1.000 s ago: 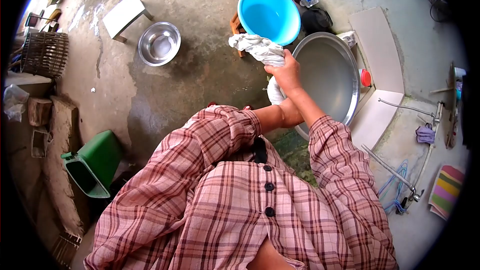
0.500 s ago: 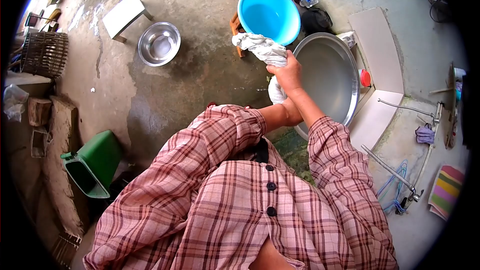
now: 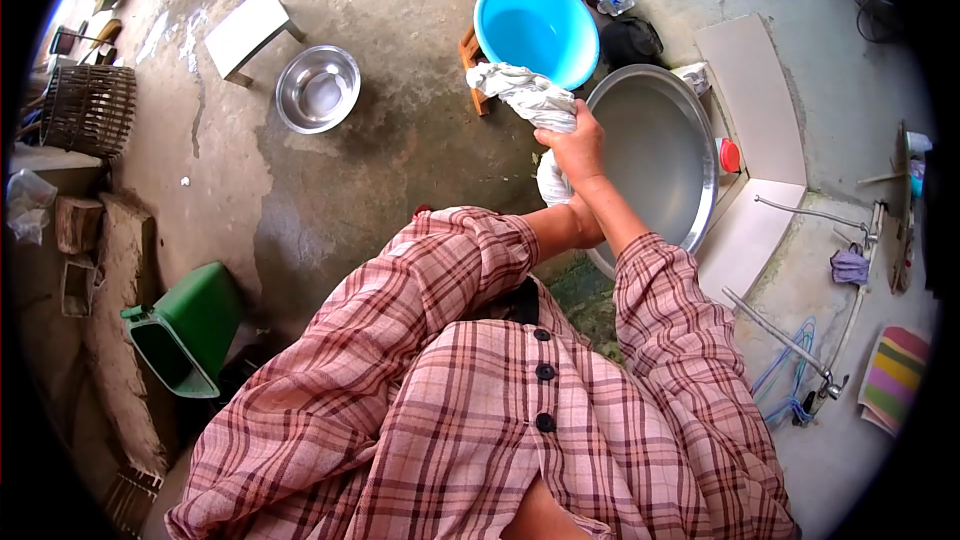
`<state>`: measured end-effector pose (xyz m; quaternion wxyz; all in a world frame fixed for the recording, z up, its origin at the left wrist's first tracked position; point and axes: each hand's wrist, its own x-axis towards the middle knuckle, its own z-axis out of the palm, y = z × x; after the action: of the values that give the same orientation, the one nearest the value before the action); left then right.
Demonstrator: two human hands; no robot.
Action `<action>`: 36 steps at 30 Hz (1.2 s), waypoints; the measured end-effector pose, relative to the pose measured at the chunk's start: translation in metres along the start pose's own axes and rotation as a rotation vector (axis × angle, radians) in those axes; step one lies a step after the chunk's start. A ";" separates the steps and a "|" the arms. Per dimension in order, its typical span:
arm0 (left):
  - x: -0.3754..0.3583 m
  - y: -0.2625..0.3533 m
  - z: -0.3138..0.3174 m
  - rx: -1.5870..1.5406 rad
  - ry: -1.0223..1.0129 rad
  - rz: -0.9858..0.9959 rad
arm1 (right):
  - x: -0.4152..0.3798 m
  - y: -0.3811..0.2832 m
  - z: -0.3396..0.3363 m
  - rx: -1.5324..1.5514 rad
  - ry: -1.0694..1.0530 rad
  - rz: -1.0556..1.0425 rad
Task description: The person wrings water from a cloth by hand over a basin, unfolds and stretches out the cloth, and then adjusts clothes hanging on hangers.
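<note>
1. White cloth (image 3: 525, 95): its nearer length curves down by the left wrist, just left of the large metal basin (image 3: 712, 175). The farther length, twisted into a thick rope, points away and outward from the basin's left rim.
2. Handling: judging by the tight spiral folds, the step in hand is twisting the cloth. To do it well, grip both lengths firmly, turn them in opposite directions, and pull the rope taut so that slack doesn't undo the twist. Working a little more over the basin would let any drips fall inside it rather than on the floor beside it.
3. Left hand (image 3: 580, 225): its forearm comes in from the left, and the wrist passes under the right forearm at the basin's near-left edge. The fingers are hidden, so I cannot tell whether they grasp the cloth.
4. Right hand (image 3: 573, 143): clenched around the cloth at the basin's left rim. Its forearm slants forward and leftward, crossing above the left wrist. Such a crossed pose probably leaves little turning range; resetting the grip would ease it.
5. Blue tub (image 3: 490, 25): beyond the basin, to its left. The cloth's far end overlaps its near rim in view; whether they touch, I cannot tell.
</note>
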<state>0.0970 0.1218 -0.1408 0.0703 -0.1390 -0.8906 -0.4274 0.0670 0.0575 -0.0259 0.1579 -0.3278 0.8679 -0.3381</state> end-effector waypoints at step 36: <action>-0.007 0.000 -0.002 0.041 0.007 0.042 | -0.012 0.013 0.008 0.111 0.138 0.045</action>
<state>0.1041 0.1189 -0.1411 0.0852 -0.1547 -0.8957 -0.4081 0.0737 0.0685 -0.0402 0.1230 -0.2748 0.8638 -0.4039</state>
